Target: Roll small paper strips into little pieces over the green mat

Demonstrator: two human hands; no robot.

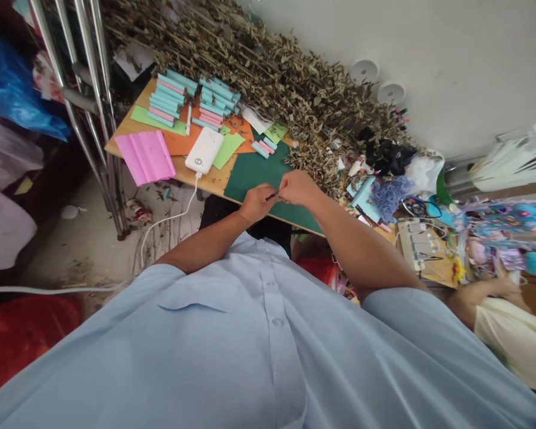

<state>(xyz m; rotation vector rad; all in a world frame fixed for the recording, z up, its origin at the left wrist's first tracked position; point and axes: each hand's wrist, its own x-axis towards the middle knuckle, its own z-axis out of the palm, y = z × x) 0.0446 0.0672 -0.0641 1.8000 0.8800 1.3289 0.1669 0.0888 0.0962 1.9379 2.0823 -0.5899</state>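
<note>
My left hand [258, 202] and my right hand [297, 187] meet at the front edge of a green mat [254, 173]. The fingers of both are closed, and a small dark thing shows between them, too small to name. Just behind the hands lie a few short blue and pink rolls [264, 146]. A white power bank [204, 151] with a cable rests to the left. Farther left is a folded pink sheet [146, 157], with stacks of blue and pink rolls [167, 98] behind it.
Dried plants [268, 65] are heaped along the wall. Metal crutches [87, 89] stand at the left. To the right are blue yarn [390, 196], a power strip [417, 244] and another person's arm [482, 295]. A white cable hangs off the table's front.
</note>
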